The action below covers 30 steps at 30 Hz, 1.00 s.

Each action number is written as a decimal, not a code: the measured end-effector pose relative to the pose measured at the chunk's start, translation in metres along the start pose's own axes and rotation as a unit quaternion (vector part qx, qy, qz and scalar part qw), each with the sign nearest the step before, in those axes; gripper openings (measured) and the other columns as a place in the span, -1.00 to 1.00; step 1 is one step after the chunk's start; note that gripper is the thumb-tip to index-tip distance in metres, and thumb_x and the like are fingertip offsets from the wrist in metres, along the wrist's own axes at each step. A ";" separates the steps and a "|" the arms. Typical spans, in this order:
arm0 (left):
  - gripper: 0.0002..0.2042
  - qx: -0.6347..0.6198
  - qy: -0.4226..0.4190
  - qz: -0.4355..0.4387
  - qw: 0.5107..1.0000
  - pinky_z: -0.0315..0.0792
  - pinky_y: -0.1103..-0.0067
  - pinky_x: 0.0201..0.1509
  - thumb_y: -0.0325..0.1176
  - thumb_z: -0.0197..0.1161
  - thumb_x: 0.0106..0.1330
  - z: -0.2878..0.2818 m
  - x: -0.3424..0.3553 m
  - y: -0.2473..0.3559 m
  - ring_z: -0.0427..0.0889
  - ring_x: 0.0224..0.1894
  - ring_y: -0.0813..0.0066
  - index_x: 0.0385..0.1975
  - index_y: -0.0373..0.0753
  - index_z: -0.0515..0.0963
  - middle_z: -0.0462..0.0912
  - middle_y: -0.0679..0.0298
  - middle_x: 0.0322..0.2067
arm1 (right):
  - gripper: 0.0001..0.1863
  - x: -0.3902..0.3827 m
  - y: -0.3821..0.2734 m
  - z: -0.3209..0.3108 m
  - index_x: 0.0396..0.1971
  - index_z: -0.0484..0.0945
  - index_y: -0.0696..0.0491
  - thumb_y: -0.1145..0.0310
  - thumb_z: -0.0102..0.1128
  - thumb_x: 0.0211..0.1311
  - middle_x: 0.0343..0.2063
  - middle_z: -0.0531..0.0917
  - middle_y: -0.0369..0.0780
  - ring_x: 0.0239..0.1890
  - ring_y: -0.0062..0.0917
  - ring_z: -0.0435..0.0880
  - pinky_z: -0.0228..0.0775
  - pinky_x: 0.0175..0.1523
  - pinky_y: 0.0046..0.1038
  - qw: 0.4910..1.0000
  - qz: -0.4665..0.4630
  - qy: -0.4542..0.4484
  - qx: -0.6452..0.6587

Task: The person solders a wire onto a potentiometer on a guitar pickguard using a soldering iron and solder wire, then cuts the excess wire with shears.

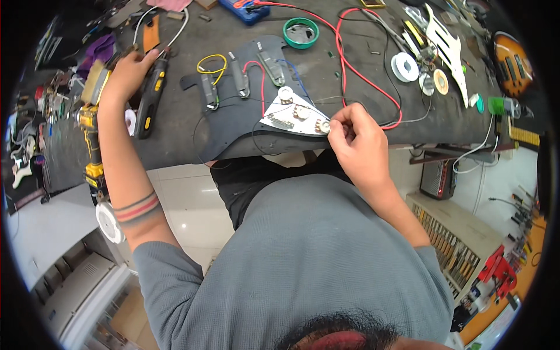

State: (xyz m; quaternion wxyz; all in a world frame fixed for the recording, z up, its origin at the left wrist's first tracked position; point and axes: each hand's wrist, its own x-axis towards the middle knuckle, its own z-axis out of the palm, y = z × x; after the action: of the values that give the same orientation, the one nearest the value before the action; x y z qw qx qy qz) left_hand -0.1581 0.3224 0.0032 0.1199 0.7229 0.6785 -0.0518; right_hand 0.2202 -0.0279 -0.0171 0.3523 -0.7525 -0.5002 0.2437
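A dark pickguard lies at the bench's near edge, underside up, with three pickups and yellow, red and blue wires. On it sits a pale, shiny triangular area with three potentiometers and a switch. My right hand pinches at its right corner, beside the last potentiometer; whatever lies between the fingertips is too small to make out. At the left my left hand is closed with bent fingers by the top of a black-and-yellow handheld tool. What it holds, if anything, is hidden.
A green round tin stands behind the pickguard. Red and black test leads loop across the bench from a blue meter. Solder spools and a white pickguard lie right. A yellow drill is by my left forearm.
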 end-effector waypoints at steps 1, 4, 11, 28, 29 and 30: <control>-0.27 0.005 -0.004 0.007 1.000 0.57 0.22 0.45 0.28 0.35 0.58 -0.004 -0.003 0.000 0.77 0.36 -0.05 0.43 -0.26 0.69 0.79 -0.17 0.31 | -0.86 0.000 0.000 -0.001 -0.22 0.60 0.08 0.39 0.41 0.47 -0.36 0.77 -0.23 -0.39 -0.44 0.76 0.61 -0.21 -0.33 1.000 -0.002 -0.006 -0.001; -0.38 -0.041 0.007 0.041 0.998 0.58 0.25 0.43 0.12 0.35 0.63 -0.005 -0.012 -0.007 0.78 0.35 -0.01 0.44 -0.27 0.68 0.81 -0.16 0.28 | -0.86 0.000 0.004 -0.005 -0.22 0.61 0.08 0.38 0.41 0.48 -0.36 0.77 -0.24 -0.38 -0.46 0.78 0.62 -0.21 -0.32 1.000 0.001 -0.012 0.001; -0.51 -0.024 0.015 0.064 0.998 0.59 0.30 0.38 -0.12 0.28 0.60 0.008 0.001 -0.038 0.84 0.23 0.03 0.37 -0.29 0.71 0.87 -0.12 0.16 | -0.86 -0.002 0.003 -0.006 -0.23 0.61 0.09 0.41 0.42 0.47 -0.37 0.77 -0.23 -0.39 -0.46 0.79 0.62 -0.23 -0.33 1.000 -0.008 -0.018 0.008; -0.82 -0.448 -0.317 0.167 0.819 0.63 0.42 0.05 -0.41 0.32 0.68 0.089 -0.304 0.111 0.78 -0.05 0.33 0.06 -0.37 0.77 0.77 0.19 -0.17 | -0.86 -0.003 0.004 -0.008 -0.25 0.61 0.12 0.50 0.45 0.38 -0.39 0.74 -0.20 -0.40 -0.40 0.77 0.61 -0.25 -0.32 0.999 -0.002 -0.018 0.048; -0.82 -0.448 -0.321 0.167 0.818 0.63 0.42 0.05 -0.41 0.32 0.68 0.093 -0.306 0.116 0.78 -0.05 0.33 0.06 -0.37 0.77 0.77 0.19 -0.17 | -0.86 -0.003 0.004 -0.008 -0.25 0.60 0.12 0.51 0.45 0.38 -0.39 0.74 -0.20 -0.40 -0.40 0.76 0.61 -0.25 -0.32 0.999 0.002 -0.016 0.049; -0.81 -0.454 -0.346 0.184 0.800 0.60 0.41 0.11 -0.40 0.33 0.68 0.095 -0.307 0.119 0.77 -0.06 0.29 0.08 -0.34 0.78 0.77 0.20 -0.18 | -0.86 -0.003 0.006 -0.007 -0.25 0.60 0.12 0.51 0.45 0.38 -0.39 0.74 -0.20 -0.40 -0.40 0.76 0.61 -0.25 -0.32 0.999 0.005 -0.016 0.049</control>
State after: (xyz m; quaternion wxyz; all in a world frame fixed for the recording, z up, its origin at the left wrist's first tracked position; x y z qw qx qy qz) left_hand -0.0538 -0.0047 -0.0037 0.6687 0.6308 0.3918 0.0388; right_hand 0.2274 -0.0346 -0.0167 0.3791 -0.7330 -0.4897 0.2815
